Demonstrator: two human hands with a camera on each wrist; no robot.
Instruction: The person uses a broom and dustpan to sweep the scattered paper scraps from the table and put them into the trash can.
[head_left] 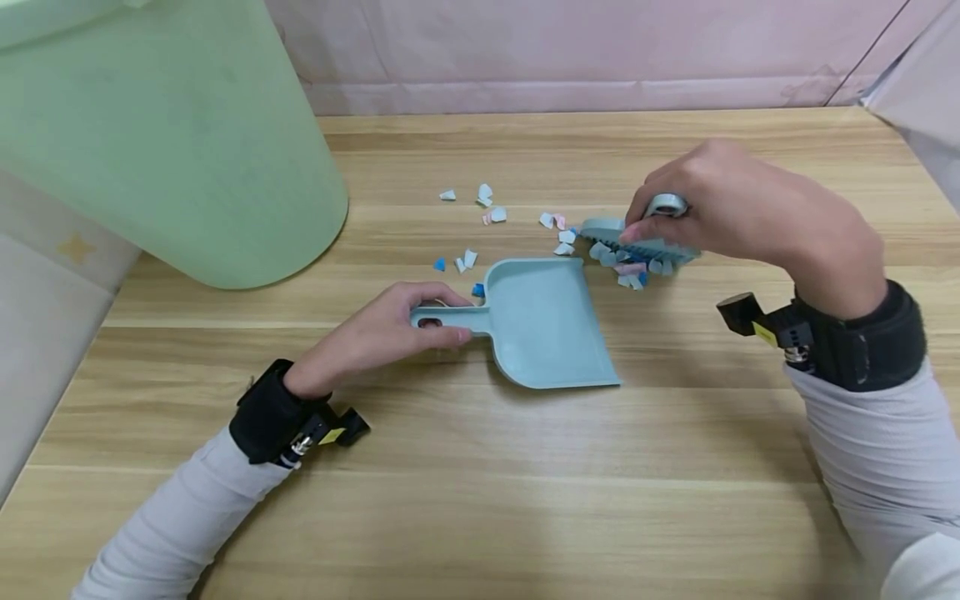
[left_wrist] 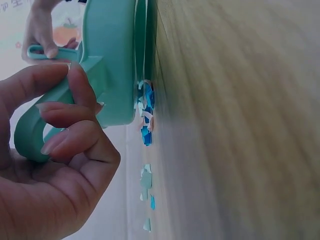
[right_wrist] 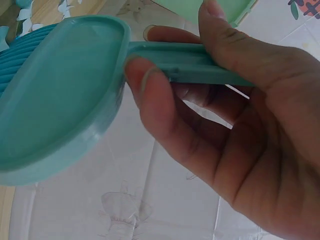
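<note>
Dustpan [head_left: 551,329] L hand [head_left: 375,333] — brush [head_left: 637,242] R hand [head_left: 742,212]

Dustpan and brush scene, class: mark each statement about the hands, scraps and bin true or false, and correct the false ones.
1. The left hand holds the dustpan by its handle. True.
2. The right hand is empty. False: it grips the small brush.
3. Paper scraps lie on the wooden table. True.
4. The dustpan is full of scraps. False: none show inside it.
5. The green bin stands right of the brush. False: it stands far left.
</note>
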